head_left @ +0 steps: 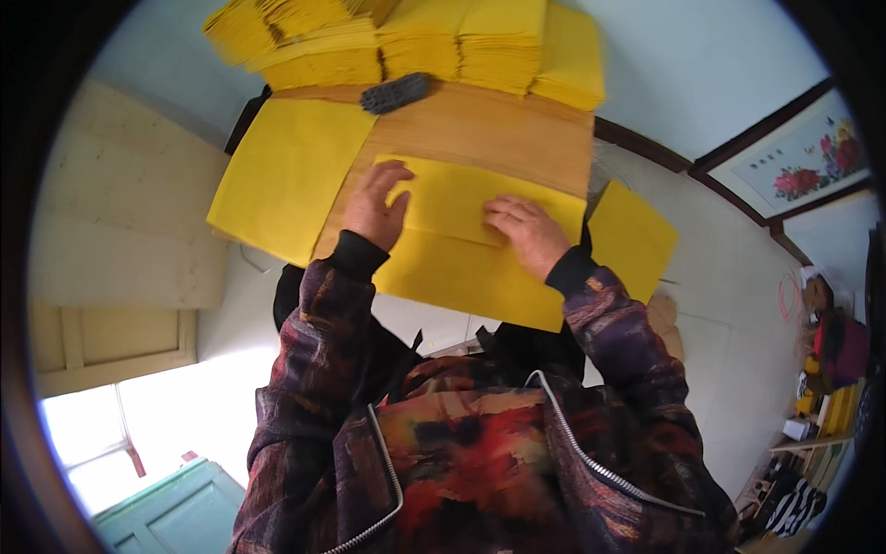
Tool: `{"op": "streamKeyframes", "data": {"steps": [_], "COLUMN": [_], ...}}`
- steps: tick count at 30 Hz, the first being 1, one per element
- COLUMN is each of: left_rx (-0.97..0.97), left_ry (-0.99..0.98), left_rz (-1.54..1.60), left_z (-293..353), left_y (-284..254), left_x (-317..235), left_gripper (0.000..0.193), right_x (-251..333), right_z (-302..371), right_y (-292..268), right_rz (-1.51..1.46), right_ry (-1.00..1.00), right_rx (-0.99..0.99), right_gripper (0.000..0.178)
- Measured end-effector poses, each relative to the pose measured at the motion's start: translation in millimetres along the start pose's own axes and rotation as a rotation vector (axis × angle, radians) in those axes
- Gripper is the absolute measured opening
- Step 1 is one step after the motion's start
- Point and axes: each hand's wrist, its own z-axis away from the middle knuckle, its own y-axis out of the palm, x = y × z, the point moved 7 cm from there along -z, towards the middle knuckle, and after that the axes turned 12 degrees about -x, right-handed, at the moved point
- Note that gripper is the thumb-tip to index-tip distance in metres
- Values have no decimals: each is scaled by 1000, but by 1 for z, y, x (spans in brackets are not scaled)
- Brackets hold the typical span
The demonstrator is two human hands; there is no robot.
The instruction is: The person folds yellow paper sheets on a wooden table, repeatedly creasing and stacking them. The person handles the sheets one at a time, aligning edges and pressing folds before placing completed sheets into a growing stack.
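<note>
A yellow paper sheet [461,268] lies in front of me on the wooden table, its near part reaching past the front edge over my lap. A crease or overlapping edge crosses its middle. My left hand [377,208] is at the sheet's left side, thumb apart from the curved fingers, holding nothing. My right hand [528,231] rests on the sheet's right part near that line, fingers laid on the paper and slightly bent. Left of the sheet is a flat stack of yellow paper [286,175].
Tall stacks of yellow folded paper [498,46] line the table's far edge. A dark grey textured block [395,93] sits before them on the wooden table [480,129]. More yellow paper [632,235] is beyond the right edge. A framed flower picture [798,162] is at the right.
</note>
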Motion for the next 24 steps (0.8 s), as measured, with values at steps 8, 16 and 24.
{"op": "streamKeyframes", "data": {"steps": [8, 16, 24], "left_rx": [357, 412, 383], "left_ry": [120, 122, 99], "left_rz": [-389, -503, -470], "left_z": [-3, 6, 8], "left_y": [111, 117, 115], "left_x": [-15, -5, -7], "left_gripper": [56, 58, 59], "right_x": [-1, 13, -14], "right_z": [7, -12, -27], "right_y": [9, 10, 42], "right_rz": [39, 57, 241], "right_ry": [73, 280, 541], "right_rx": [-49, 11, 46], "right_gripper": [28, 32, 60]}}
